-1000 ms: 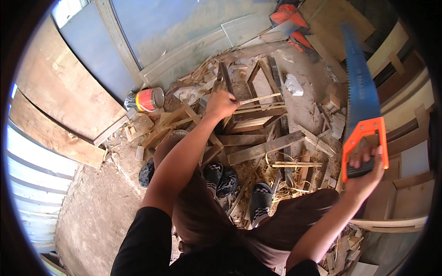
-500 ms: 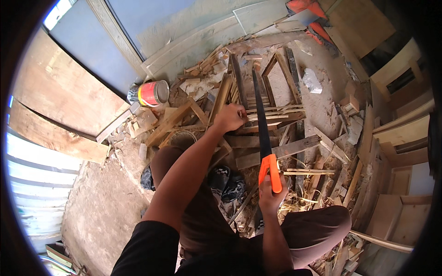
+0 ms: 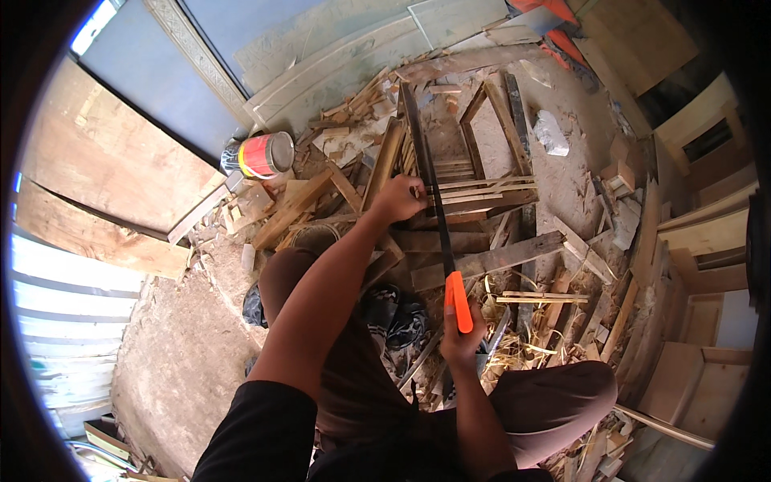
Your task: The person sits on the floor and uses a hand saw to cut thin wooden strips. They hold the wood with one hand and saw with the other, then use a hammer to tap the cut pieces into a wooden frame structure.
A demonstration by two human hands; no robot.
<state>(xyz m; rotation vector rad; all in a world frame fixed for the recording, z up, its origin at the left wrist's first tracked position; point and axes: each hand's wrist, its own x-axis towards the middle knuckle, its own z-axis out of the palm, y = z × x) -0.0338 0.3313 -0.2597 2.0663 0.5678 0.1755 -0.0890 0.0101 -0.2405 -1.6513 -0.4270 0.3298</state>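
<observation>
My right hand (image 3: 463, 339) is wrapped round the orange handle of a handsaw (image 3: 446, 237). Its dark blade points away from me and appears nearly edge-on. Thin wooden strips (image 3: 486, 191) lie crosswise over a wooden frame (image 3: 514, 128), and my left hand (image 3: 399, 201) is closed on their left ends. Just right of that fist, the blade crosses the strips; whether its teeth touch them I cannot tell. More thin strips (image 3: 542, 298) rest to the right of the saw handle.
Offcuts and a weathered plank (image 3: 502, 261) litter the floor around my legs. A red and yellow paint can (image 3: 261, 155) lies at the back left. Large boards (image 3: 120, 153) lean at the left; wooden cabinet parts (image 3: 707, 265) stand along the right. A white lump (image 3: 550, 133) sits beyond the frame.
The saw has swung its tip to the left and turned, so its blade now shows as a thinner line close to my left hand. My left hand keeps its hold on the strips.
</observation>
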